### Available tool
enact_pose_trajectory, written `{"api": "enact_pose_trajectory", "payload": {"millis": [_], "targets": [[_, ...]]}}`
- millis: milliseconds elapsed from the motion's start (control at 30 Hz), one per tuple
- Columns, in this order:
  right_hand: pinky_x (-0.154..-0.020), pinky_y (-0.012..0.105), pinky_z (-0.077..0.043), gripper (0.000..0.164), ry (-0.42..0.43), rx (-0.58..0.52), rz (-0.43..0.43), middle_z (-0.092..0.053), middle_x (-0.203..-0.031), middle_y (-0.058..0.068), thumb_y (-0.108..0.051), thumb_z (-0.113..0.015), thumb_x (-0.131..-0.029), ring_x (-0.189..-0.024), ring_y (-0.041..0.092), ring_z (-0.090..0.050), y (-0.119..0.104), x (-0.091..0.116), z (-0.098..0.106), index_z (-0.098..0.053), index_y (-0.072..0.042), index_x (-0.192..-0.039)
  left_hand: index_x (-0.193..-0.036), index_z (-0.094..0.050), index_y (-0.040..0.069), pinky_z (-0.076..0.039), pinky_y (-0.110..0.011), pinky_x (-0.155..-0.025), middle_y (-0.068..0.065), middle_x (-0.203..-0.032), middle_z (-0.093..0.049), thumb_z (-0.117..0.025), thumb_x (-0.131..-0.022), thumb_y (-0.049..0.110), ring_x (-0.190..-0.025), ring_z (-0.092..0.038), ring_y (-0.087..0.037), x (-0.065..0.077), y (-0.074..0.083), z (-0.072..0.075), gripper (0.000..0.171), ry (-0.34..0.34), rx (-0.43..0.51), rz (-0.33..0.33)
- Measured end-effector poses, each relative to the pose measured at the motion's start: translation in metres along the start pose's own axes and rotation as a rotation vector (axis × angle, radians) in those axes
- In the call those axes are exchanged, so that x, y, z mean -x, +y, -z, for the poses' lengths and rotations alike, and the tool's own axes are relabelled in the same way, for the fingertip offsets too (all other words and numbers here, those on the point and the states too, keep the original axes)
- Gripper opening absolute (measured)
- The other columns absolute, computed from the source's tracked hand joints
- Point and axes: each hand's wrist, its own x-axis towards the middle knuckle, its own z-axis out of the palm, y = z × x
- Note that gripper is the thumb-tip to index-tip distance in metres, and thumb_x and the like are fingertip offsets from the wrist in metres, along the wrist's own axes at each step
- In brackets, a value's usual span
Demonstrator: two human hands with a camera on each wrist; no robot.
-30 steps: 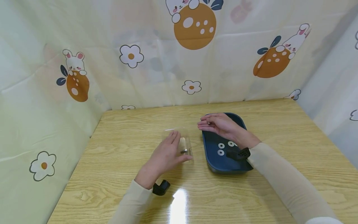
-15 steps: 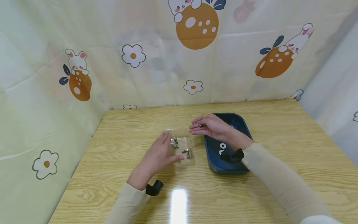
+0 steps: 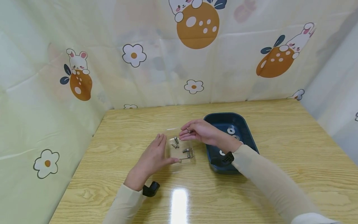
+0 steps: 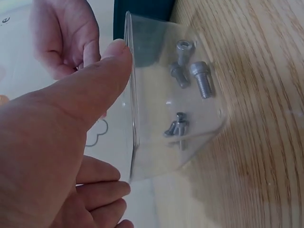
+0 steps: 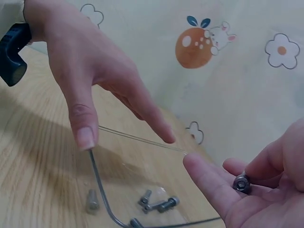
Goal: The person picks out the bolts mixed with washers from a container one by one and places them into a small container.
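A clear plastic box [image 3: 179, 158] stands on the table, holding several silver hex-socket bolts [image 4: 203, 79]. At its left side is my left hand [image 3: 152, 157], fingers fairly straight and thumb spread. The left thumb [image 5: 85, 135] touches the box's rim in the right wrist view, while the index finger stretches beyond it. Over the far right part of the box, my right hand [image 3: 202, 132] pinches one bolt [image 5: 242, 183] between thumb and fingers. The head of that bolt faces the right wrist camera; its shank is largely hidden by the fingers.
Right of the box stands a dark blue tray [image 3: 251, 141] with several flat washers [image 3: 231, 130] in it, partly hidden beneath my right forearm. A patterned curtain [image 3: 156, 74] hangs behind the wooden table [image 3: 117, 140].
My right hand has moved left from over the tray to above the box, still pinching the bolt. My left hand has shifted left, uncovering the bolts in the box.
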Motion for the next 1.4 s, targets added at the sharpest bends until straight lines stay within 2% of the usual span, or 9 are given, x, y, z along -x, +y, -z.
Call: {"api": "enact_pose_trajectory", "payload": {"millis": [200, 533, 667, 767, 833, 933, 1100, 1400], "targets": [[-0.099, 0.036, -0.054, 0.038, -0.018, 0.014, -0.017, -0.048, -0.139, 0.037, 0.004, -0.030, -0.100, -0.114, 0.031, -0.067, 0.003, -0.005, -0.012, -0.043, 0.013, -0.135, -0.154, -0.023, -0.006, -0.021, -0.047, -0.124, -0.025, -0.161, -0.021, -0.069, -0.084, 0.060, -0.152, -0.018, -0.036, 0.002, -0.005, 0.000, 0.107, -0.012, 0.001, 0.009], [-0.110, 0.044, -0.044, 0.041, -0.058, 0.023, -0.042, -0.041, -0.145, 0.038, 0.004, -0.029, -0.102, -0.132, 0.043, -0.051, 0.010, -0.015, -0.026, -0.036, 0.015, -0.141, -0.152, -0.027, -0.008, -0.023, -0.049, -0.123, -0.028, -0.159, -0.025, -0.067, -0.088, 0.056, -0.151, -0.020, -0.039, 0.002, -0.006, -0.002, 0.099, -0.025, -0.004, -0.011], [-0.108, 0.043, -0.047, 0.042, -0.040, 0.024, -0.051, -0.045, -0.141, 0.036, 0.005, -0.031, -0.102, -0.123, 0.039, -0.059, 0.014, -0.019, -0.031, -0.034, 0.017, -0.142, -0.152, -0.028, -0.008, -0.023, -0.050, -0.123, -0.028, -0.159, -0.025, -0.066, -0.089, 0.055, -0.151, -0.020, -0.039, 0.002, -0.005, -0.002, 0.097, -0.033, -0.002, -0.013], [-0.103, 0.041, -0.052, 0.042, -0.022, 0.039, -0.056, -0.052, -0.132, 0.032, 0.005, -0.032, -0.101, -0.107, 0.029, -0.065, 0.018, -0.022, -0.034, -0.035, 0.018, -0.141, -0.151, -0.029, -0.009, -0.023, -0.051, -0.123, -0.028, -0.159, -0.026, -0.066, -0.089, 0.056, -0.151, -0.021, -0.040, 0.001, -0.005, -0.003, 0.097, -0.029, -0.010, -0.021], [-0.102, 0.040, -0.053, 0.042, -0.009, 0.040, -0.063, -0.054, -0.127, 0.029, 0.005, -0.033, -0.100, -0.102, 0.024, -0.065, 0.020, -0.024, -0.036, -0.036, 0.018, -0.140, -0.151, -0.029, -0.009, -0.024, -0.051, -0.123, -0.028, -0.159, -0.027, -0.066, -0.089, 0.056, -0.151, -0.022, -0.040, 0.001, -0.006, -0.003, 0.098, -0.025, -0.012, -0.020], [-0.106, 0.043, -0.050, 0.044, -0.001, 0.033, -0.067, -0.052, -0.129, 0.031, 0.007, -0.033, -0.098, -0.111, 0.032, -0.063, 0.024, -0.027, -0.038, -0.035, 0.019, -0.141, -0.151, -0.029, -0.009, -0.024, -0.050, -0.123, -0.028, -0.159, -0.027, -0.067, -0.088, 0.056, -0.151, -0.022, -0.040, 0.001, -0.006, -0.003, 0.098, -0.023, -0.010, -0.015], [-0.114, 0.048, -0.040, 0.048, 0.008, 0.012, -0.084, -0.042, -0.141, 0.036, 0.011, -0.031, -0.096, -0.133, 0.045, -0.047, 0.029, -0.032, -0.040, -0.032, 0.018, -0.144, -0.151, -0.028, -0.009, -0.024, -0.050, -0.123, -0.027, -0.159, -0.026, -0.067, -0.088, 0.055, -0.151, -0.021, -0.039, 0.001, -0.006, -0.003, 0.098, -0.028, -0.001, -0.007], [-0.114, 0.048, -0.039, 0.048, 0.032, 0.046, -0.084, -0.048, -0.133, 0.032, 0.009, -0.038, -0.094, -0.118, 0.031, -0.056, 0.031, -0.034, -0.044, -0.036, 0.019, -0.141, -0.152, -0.027, -0.008, -0.023, -0.049, -0.124, -0.026, -0.160, -0.025, -0.066, -0.088, 0.056, -0.152, -0.020, -0.038, 0.001, -0.008, -0.003, 0.099, -0.039, -0.019, 0.003]]}}
